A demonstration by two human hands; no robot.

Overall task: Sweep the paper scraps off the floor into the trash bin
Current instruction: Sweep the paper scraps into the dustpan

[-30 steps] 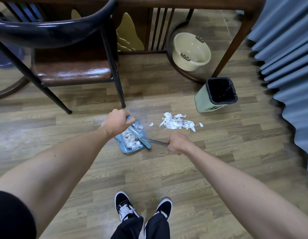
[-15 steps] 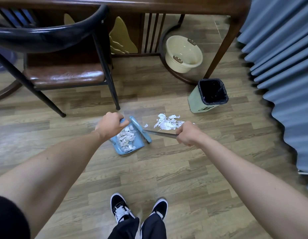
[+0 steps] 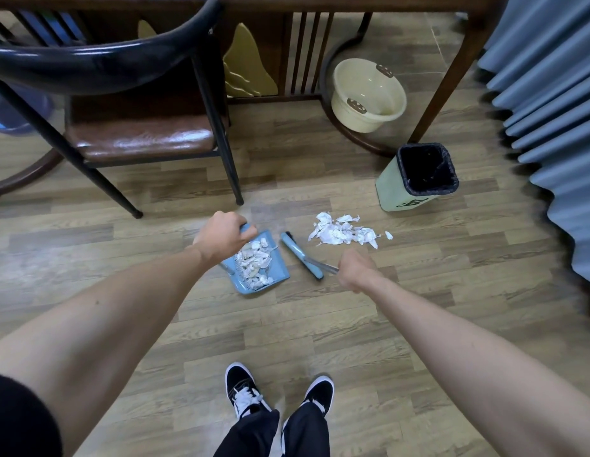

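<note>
Dustpan (image 3: 267,275) sat on the floor (image 3: 320,341) in our left hand (image 3: 222,237), fingers curled round its handle, we reckon to keep the mouth low so the scraps already inside stayed put. Our right hand (image 3: 354,270) was wrapped tight round the brush (image 3: 302,255) handle, head just off the pan's 3 o'clock side. The brush's long axis ran from about 4 o'clock up to 10 o'clock, tip pointing away from us. The loose paper scraps (image 3: 344,233) lay at the brush's 2 o'clock, between it and the trash bin (image 3: 391,189), which stood further out toward 2 o'clock, tilted, still waiting.
</note>
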